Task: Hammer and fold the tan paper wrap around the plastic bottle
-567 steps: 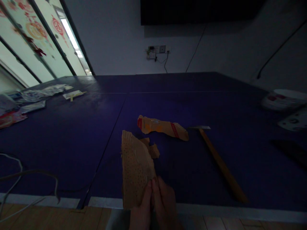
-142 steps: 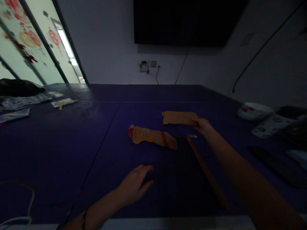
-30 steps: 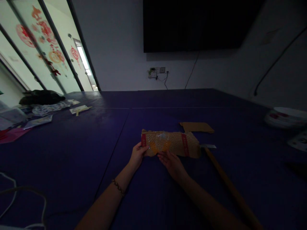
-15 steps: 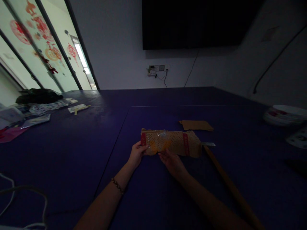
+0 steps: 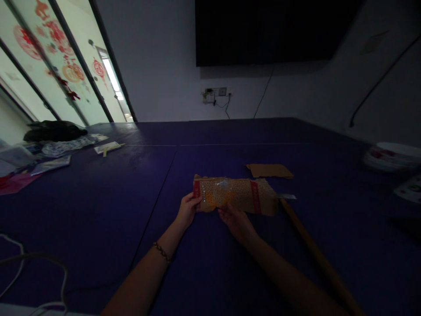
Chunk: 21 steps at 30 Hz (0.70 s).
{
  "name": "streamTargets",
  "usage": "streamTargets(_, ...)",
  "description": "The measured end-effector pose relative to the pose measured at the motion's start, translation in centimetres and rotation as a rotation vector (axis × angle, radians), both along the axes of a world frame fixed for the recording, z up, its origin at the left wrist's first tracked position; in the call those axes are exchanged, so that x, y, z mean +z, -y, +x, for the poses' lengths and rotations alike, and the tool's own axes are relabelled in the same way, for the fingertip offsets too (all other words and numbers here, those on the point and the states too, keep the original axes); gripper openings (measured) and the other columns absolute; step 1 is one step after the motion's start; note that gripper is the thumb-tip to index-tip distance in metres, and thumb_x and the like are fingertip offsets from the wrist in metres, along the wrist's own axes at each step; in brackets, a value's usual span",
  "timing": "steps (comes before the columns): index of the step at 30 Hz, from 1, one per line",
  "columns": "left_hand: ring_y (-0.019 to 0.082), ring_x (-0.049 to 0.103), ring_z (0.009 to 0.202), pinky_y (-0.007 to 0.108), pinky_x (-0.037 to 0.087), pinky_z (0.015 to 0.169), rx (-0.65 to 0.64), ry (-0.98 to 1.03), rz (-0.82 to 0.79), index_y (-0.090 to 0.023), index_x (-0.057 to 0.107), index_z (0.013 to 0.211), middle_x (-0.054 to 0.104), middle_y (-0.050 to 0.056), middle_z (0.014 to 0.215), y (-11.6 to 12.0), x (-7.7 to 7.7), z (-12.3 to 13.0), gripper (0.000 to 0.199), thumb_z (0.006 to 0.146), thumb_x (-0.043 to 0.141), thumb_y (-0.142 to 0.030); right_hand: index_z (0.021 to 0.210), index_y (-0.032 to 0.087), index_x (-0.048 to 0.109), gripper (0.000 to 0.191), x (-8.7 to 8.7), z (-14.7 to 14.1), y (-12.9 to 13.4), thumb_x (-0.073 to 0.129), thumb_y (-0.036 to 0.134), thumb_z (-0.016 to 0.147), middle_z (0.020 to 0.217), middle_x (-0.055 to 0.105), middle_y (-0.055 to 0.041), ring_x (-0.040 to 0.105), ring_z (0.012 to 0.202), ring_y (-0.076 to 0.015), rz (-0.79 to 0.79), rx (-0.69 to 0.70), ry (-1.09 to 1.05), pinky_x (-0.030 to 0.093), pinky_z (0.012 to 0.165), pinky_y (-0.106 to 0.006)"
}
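A brown cardboard piece [image 5: 243, 193] with red bands, orange print and some clear shiny tape spans the space before me. My left hand [image 5: 188, 208] is closed on its left end, thumb on the front face. At the lower edge, left of its middle, my right hand [image 5: 235, 221] pinches the cardboard; part of its fingers is hidden behind it. Past the cardboard's right end lies a long wooden stick [image 5: 315, 250], slanting toward me. A small pale strip [image 5: 287, 196] shows by the stick's far end.
On the purple table [image 5: 98, 210], a smaller flat cardboard piece [image 5: 270, 170] lies farther back. Bowls [image 5: 391, 156] stand at the right. A black bag [image 5: 54, 131] and plastic packets [image 5: 52, 165] are at the left. White cables [image 5: 62, 281] loop at lower left.
Both hands keep their hold on the cardboard, with almost no movement. The whole view has shifted very slightly.
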<state>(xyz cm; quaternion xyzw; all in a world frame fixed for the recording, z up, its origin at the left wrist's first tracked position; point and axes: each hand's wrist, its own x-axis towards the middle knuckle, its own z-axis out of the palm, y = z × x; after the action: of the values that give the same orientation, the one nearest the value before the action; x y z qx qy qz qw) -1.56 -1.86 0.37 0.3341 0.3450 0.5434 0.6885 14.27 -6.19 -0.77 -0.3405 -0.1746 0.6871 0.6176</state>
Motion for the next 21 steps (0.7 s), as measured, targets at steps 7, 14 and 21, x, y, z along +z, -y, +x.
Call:
streamTargets(7,0.016,0.060,0.055,0.027,0.048,0.049,0.019,0.023,-0.011,-0.012,0.064,0.078,0.066,0.003,0.068,0.05,0.12,0.01,0.028,0.051,0.070,-0.018,0.061,0.017,0.064,0.019,-0.11,0.05,-0.02,0.077,0.029,0.052,0.068,0.069,-0.0049,0.062,0.063,-0.0140,0.020,0.008,0.006,0.045,0.063,-0.026)
streamTargets(14,0.014,0.058,0.050,0.027,0.047,0.047,0.014,0.023,-0.029,-0.011,0.064,0.076,0.065,0.003,0.063,0.12,0.29,0.01,0.027,0.050,0.068,-0.017,0.063,0.017,0.064,0.020,-0.09,0.04,-0.01,0.076,0.029,0.053,0.067,0.068,-0.0048,0.061,0.062,-0.0139,-0.005,-0.007,0.016,0.045,0.061,-0.026)
streamTargets(21,0.015,0.058,0.051,0.028,0.047,0.049,0.012,0.010,-0.039,-0.012,0.063,0.076,0.065,0.003,0.064,0.24,0.51,0.02,0.027,0.050,0.068,-0.018,0.063,0.017,0.064,0.025,0.02,0.07,-0.10,0.079,0.030,0.047,0.065,0.068,-0.0039,0.061,0.061,-0.0142,-0.033,-0.007,0.000,0.045,0.061,-0.026)
